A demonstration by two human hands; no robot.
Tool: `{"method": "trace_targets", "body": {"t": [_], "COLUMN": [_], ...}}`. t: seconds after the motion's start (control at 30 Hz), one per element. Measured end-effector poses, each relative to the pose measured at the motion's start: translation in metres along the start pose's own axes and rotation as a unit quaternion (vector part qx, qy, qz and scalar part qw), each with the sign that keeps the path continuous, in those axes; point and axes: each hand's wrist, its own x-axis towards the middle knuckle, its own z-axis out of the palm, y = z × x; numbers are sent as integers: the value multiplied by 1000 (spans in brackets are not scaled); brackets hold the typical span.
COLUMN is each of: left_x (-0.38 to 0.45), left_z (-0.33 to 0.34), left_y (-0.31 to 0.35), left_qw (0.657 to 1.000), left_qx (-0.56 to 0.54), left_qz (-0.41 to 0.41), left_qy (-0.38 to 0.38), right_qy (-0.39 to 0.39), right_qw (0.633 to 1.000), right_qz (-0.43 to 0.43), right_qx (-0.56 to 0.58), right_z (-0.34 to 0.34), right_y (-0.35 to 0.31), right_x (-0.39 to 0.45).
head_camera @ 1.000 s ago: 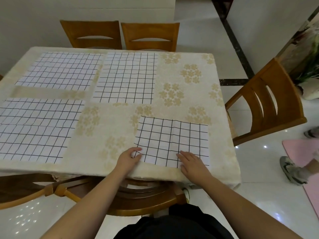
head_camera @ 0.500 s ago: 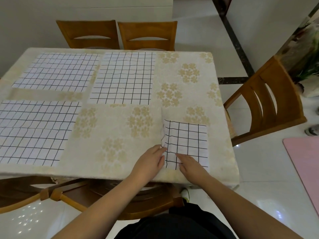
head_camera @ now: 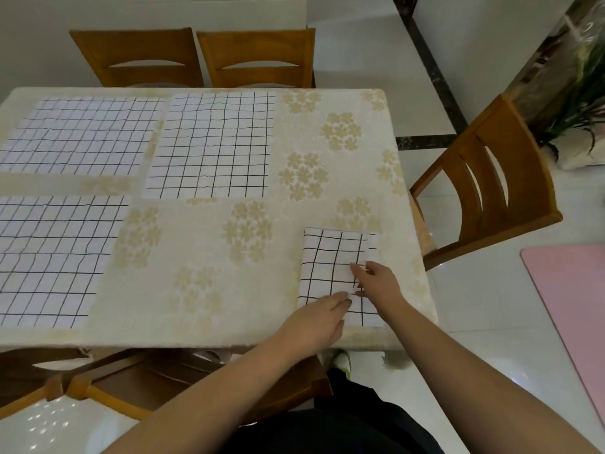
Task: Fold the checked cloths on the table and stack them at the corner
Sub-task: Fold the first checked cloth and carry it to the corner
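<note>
Hands, left hand (head_camera: pixel 319 317) and right hand (head_camera: pixel 376 280), press flat-fingered on folded cloth (head_camera: pixel 330 260); three unfolded cloths (head_camera: pixel 212 145) lie left.

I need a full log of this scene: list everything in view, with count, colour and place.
folded checked cloth: 1, white with black grid, near right corner of the table
flat checked cloths: 3, white with black grid, spread over the far and left parts
table: 1, cream cover with tan flowers
chairs: 4, brown wood, two at the far side, one right, one near
mat: 1, pink, floor right
plant: 1, green, far right
left hand: fingers flat on the folded cloth
right hand: fingers on the folded cloth
</note>
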Motion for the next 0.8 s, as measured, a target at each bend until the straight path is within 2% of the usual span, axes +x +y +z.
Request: {"method": "trace_targets", "body": {"t": [0.1,0.17,0.23,0.37,0.57,0.7,0.8], "left_x": [5,4,3,4,28,41,52], "left_z": [11,16,18,25,28,25,22], "left_y": [-5,-12,-19,-40,-71,-82,-86], "left_qw": [998,996,994,969,899,864,856], "left_qx": [-16,-25,-57,-182,-250,-265,-263], "left_qz": [51,83,72,-75,-310,-390,-412], "left_qy": [-16,14,59,149,184,175,170], "right_qy": [38,42,46,43,36,50,47], "right_qw": [994,990,986,989,988,982,979], "right_qz": [-4,-4,-19,-8,-12,-15,-17], "right_qx": [-98,-136,-157,-139,-147,-182,-195], "right_z": [-7,-14,-20,-28,-34,-36,-38], "right_y": [9,13,20,27,27,29,35], "right_x": [15,19,23,31,51,54,54]}}
